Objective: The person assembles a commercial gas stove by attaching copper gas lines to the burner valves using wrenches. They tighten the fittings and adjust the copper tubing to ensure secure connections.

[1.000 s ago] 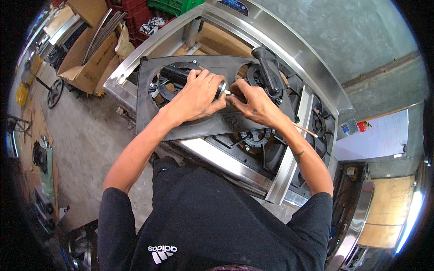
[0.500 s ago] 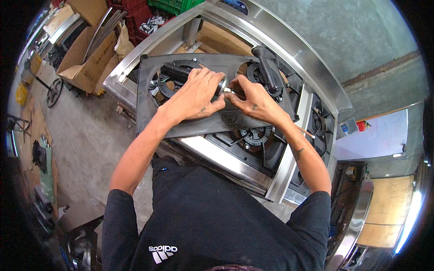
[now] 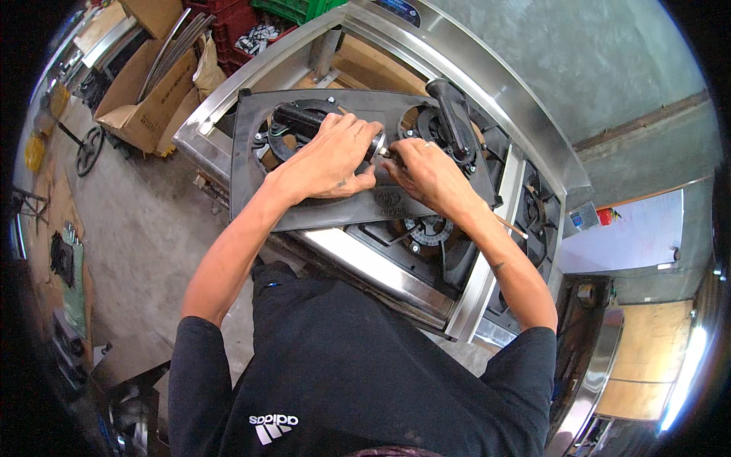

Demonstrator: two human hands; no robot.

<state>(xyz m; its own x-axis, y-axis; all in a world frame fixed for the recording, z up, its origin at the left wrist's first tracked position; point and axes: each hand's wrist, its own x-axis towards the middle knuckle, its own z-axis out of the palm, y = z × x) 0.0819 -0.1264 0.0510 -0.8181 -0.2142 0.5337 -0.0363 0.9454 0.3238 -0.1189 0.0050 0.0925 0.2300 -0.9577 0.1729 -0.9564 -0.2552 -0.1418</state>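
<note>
A black burner with a thick tube [image 3: 293, 117] sits on a dark metal stove-top plate [image 3: 263, 209], which lies slanted across a stainless steel stove frame [image 3: 358, 259]. My left hand [image 3: 333, 158] is wrapped over the tube's right end, fingers on top and thumb on the near side. At the tube's mouth is a small bright metal fitting [image 3: 383, 152]. My right hand [image 3: 428, 177] has its fingertips closed on the outer end of that fitting, so part of it is hidden. A second black burner tube [image 3: 451, 114] stands just beyond my right hand.
Pan supports and a ring burner [image 3: 428, 232] show below the plate. A thin copper-coloured rod [image 3: 512, 227] pokes out beside my right forearm. An open cardboard box [image 3: 152, 99] with metal strips stands at the far left, near red and green crates [image 3: 293, 9].
My right hand has rolled over at the fitting, its back now turned more upward and its fingers more curled. My left hand keeps its grip on the tube, almost unmoved.
</note>
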